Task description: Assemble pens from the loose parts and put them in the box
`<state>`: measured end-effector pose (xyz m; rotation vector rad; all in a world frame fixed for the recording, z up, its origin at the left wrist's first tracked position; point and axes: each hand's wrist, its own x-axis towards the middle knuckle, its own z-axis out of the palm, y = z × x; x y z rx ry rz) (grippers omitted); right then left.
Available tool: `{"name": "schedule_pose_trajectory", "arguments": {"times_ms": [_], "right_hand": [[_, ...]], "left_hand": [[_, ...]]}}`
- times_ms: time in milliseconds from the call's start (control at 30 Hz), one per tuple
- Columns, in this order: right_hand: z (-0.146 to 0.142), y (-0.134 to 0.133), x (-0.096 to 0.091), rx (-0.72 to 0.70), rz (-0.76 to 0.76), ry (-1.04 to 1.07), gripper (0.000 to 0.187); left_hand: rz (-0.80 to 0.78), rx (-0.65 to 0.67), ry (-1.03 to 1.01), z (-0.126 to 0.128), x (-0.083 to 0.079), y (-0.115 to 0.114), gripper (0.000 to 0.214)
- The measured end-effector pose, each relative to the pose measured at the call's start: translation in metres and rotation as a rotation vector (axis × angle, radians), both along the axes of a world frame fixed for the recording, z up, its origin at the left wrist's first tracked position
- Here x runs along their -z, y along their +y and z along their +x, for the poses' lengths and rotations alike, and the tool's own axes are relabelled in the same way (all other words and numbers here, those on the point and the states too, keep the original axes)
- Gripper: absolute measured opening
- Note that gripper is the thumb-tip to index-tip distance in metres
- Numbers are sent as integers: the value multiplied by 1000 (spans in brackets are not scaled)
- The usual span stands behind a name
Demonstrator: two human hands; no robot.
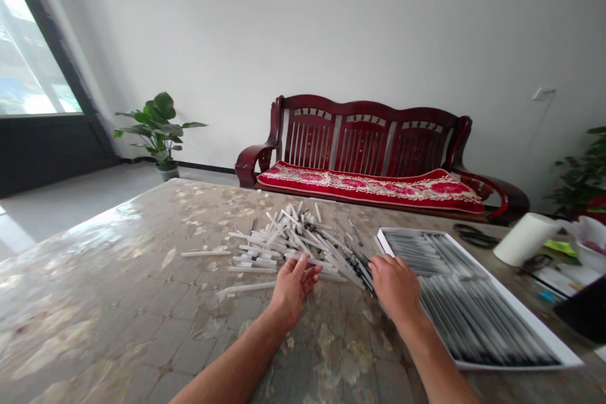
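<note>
A loose heap of white pen barrels (279, 233) lies on the table, several with black ends. In my left hand (290, 287), a white pen barrel (310, 260) is pinched between thumb and fingers at the near edge of the heap. My right hand (395, 284) is closed at the right side, its fingertips at a bunch of thin dark sticks like pen refills (356, 260); what it grips is hidden behind the fingers. Just right of that hand is a shallow white box (534, 336) filled with rows of grey-and-black pens (483, 315).
Scissors (475, 237), a white paper roll (526, 238) and a black object (584, 312) stand right of the box. The table (127, 303) has a patterned cover. Behind it are a red wooden bench (360, 132) and a potted plant (161, 123).
</note>
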<state>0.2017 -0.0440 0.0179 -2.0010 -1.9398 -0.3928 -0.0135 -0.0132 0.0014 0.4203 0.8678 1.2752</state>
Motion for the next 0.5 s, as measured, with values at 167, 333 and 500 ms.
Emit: {"name": "schedule_pose_trajectory", "arguments": {"times_ms": [167, 333, 500], "right_hand": [[-22, -6, 2, -257, 89, 287, 24], [-35, -10, 0, -336, 67, 363, 25], [-36, -11, -1, -330, 37, 322, 24]], "left_hand": [[-22, -25, -34, -1, 1, 3, 15], [-21, -22, -58, -2, 1, 2, 12], [-18, -8, -37, -2, 1, 2, 12]]}}
